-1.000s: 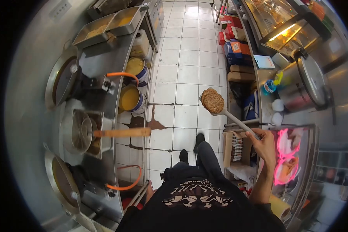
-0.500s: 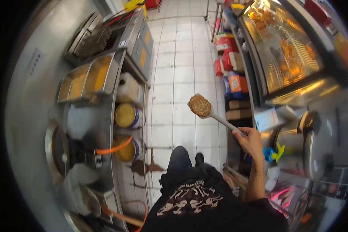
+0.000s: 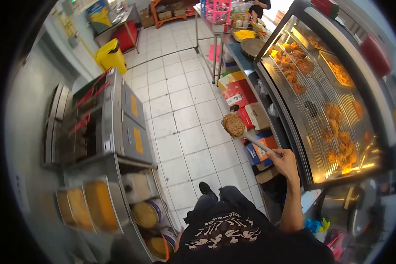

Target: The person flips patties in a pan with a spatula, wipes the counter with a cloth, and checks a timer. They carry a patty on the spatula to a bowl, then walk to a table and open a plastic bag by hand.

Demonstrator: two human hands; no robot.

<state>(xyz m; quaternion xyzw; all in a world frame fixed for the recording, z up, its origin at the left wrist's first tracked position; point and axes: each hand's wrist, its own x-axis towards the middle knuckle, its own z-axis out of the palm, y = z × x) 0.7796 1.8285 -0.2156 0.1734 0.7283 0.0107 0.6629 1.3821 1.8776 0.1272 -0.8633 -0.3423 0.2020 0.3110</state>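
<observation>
My right hand (image 3: 284, 163) is closed around the grey handle of a spatula (image 3: 256, 141), held out over the floor in front of my body. On its blade lies a round browned patty (image 3: 234, 125), flat and coarse-textured. The warming display case (image 3: 314, 132) stands just to the right of this hand, with pieces of fried food (image 3: 334, 114) on its wire racks. Of my left hand (image 3: 179, 235) only a small blurred sliver shows beside my shirt, and its fingers are hidden.
Fryers (image 3: 99, 119) with red-handled baskets and a counter with metal food pans (image 3: 104, 204) line the left. Tins (image 3: 146, 214) sit below. Boxes (image 3: 242, 94) fill the right lower shelf. Ahead are a yellow bin (image 3: 111, 55), a metal table (image 3: 207, 20) and another person (image 3: 260, 8).
I have walked forward along the aisle, and the fryers and display case are nearer. The patty stays on the spatula in my right hand. A sliver of my left hand now shows.
</observation>
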